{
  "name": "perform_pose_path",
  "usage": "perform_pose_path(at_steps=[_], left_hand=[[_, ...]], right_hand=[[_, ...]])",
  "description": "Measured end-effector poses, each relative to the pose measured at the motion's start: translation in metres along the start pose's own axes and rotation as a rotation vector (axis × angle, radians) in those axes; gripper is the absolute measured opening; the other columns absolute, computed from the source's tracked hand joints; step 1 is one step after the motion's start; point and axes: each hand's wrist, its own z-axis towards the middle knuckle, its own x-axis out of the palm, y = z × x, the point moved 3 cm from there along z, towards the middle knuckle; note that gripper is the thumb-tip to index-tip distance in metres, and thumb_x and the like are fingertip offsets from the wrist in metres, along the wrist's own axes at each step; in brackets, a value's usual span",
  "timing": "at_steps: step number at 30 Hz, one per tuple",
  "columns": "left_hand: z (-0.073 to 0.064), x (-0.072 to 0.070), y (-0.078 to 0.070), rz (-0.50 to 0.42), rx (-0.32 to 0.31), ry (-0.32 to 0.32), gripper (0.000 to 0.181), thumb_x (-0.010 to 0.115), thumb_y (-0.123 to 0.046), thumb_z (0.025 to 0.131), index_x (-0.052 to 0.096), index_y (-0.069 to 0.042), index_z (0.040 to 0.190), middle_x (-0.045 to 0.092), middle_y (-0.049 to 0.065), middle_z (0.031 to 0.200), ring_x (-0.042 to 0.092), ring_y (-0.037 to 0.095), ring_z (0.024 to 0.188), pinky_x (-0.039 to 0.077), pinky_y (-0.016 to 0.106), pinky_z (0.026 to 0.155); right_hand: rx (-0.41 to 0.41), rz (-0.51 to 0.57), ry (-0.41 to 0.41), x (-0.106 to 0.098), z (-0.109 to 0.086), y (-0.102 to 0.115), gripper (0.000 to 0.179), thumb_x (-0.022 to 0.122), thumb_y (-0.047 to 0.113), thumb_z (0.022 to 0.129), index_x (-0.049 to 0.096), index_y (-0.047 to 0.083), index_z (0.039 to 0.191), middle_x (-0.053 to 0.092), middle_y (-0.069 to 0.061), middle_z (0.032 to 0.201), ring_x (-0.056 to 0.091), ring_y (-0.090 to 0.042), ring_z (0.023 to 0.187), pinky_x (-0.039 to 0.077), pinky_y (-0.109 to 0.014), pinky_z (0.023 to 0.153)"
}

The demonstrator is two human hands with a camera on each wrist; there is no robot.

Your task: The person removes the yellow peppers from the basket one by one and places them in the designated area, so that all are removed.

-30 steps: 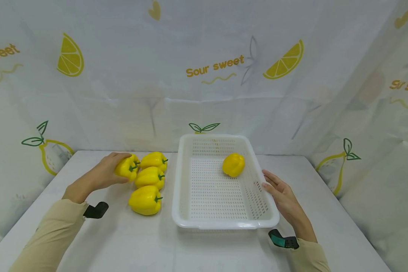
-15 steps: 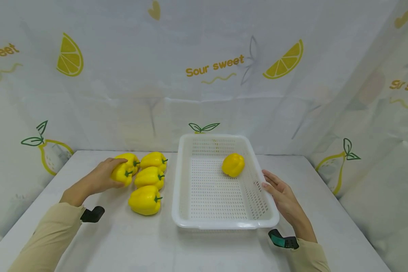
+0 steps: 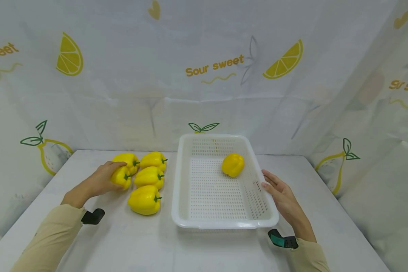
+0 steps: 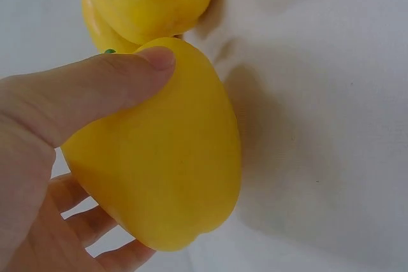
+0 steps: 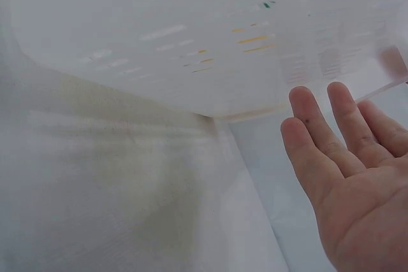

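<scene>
In the head view, my left hand [image 3: 100, 179] grips a yellow bell pepper [image 3: 121, 177] at the left of the table. Its thumb lies across the pepper in the left wrist view, with fingers curled underneath. Right behind stands another yellow pepper [image 3: 127, 161]. A column of peppers lies to the right: a far one [image 3: 153, 161], a middle one [image 3: 149, 177] and a near one [image 3: 144, 200]. My right hand [image 3: 285, 200] touches the right side of a white perforated basket [image 3: 224, 225]; its fingers look fairly straight in the right wrist view. One pepper [image 3: 232, 165] lies in the basket.
The white table [image 3: 122, 241] meets a lemon-printed curtain [image 3: 204, 90] along its back edge. Black bands [image 3: 93, 216] show at both wrists. The basket's near side appears raised above the table, with a shadow beneath.
My left hand has drawn the gripped pepper slightly left and toward me, so the pepper behind shows more. The right hand and basket stay where they were.
</scene>
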Motion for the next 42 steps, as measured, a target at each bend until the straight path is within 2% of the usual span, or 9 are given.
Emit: perform_pose_path(at_steps=[10,17,25,33,38,42], left_hand=[[-0.0030,0.0055,0.0014,-0.009,-0.028,0.009,0.077,0.083,-0.019,0.077,0.045,0.006,0.140,0.039,0.041,0.135,0.040,0.056,0.120,0.038,0.072,0.099],[-0.0028,0.0080,0.0013,-0.015,-0.046,0.047,0.078,0.082,-0.020,0.078,0.043,0.004,0.142,0.036,0.041,0.138,0.038,0.056,0.121,0.037,0.073,0.098],[-0.0027,0.0086,0.0014,-0.003,-0.035,0.038,0.079,0.082,-0.021,0.078,0.043,0.004,0.142,0.037,0.042,0.138,0.038,0.057,0.121,0.038,0.072,0.098],[-0.0029,0.0060,-0.0017,0.011,-0.021,0.024,0.073,0.082,-0.015,0.079,0.046,0.006,0.139,0.037,0.042,0.140,0.038,0.058,0.122,0.036,0.073,0.100],[-0.0037,0.0049,-0.0025,0.001,-0.013,0.030,0.072,0.082,-0.014,0.078,0.047,0.006,0.138,0.037,0.041,0.139,0.038,0.057,0.123,0.036,0.073,0.100],[-0.0044,0.0023,-0.0048,-0.006,0.003,0.025,0.072,0.082,-0.014,0.078,0.047,0.007,0.138,0.040,0.040,0.137,0.039,0.056,0.122,0.037,0.072,0.100]], right_hand=[[-0.008,0.004,0.001,-0.0003,0.0003,-0.0001,0.065,0.049,0.021,0.105,0.016,-0.001,0.156,0.031,-0.017,0.156,0.059,0.002,0.112,0.053,-0.017,0.091],[-0.008,-0.012,-0.009,-0.0003,0.0001,-0.0005,0.066,0.049,0.021,0.105,0.015,-0.001,0.156,0.025,-0.026,0.159,0.059,0.004,0.111,0.054,-0.017,0.090],[-0.007,-0.010,-0.007,-0.0005,0.0004,-0.0019,0.066,0.050,0.022,0.105,0.016,0.000,0.157,0.027,-0.024,0.157,0.059,0.003,0.111,0.054,-0.017,0.091],[-0.019,0.013,0.009,-0.0015,0.0007,-0.0019,0.065,0.049,0.020,0.105,0.016,-0.001,0.156,0.037,-0.010,0.152,0.058,0.002,0.113,0.053,-0.017,0.092],[-0.014,0.001,0.008,-0.0013,0.0003,-0.0020,0.066,0.049,0.022,0.105,0.016,0.000,0.156,0.035,-0.013,0.153,0.058,0.002,0.113,0.053,-0.017,0.091],[-0.012,0.005,0.010,-0.0015,0.0005,-0.0020,0.065,0.049,0.021,0.105,0.016,0.000,0.156,0.038,-0.008,0.151,0.059,0.001,0.112,0.054,-0.018,0.091]])
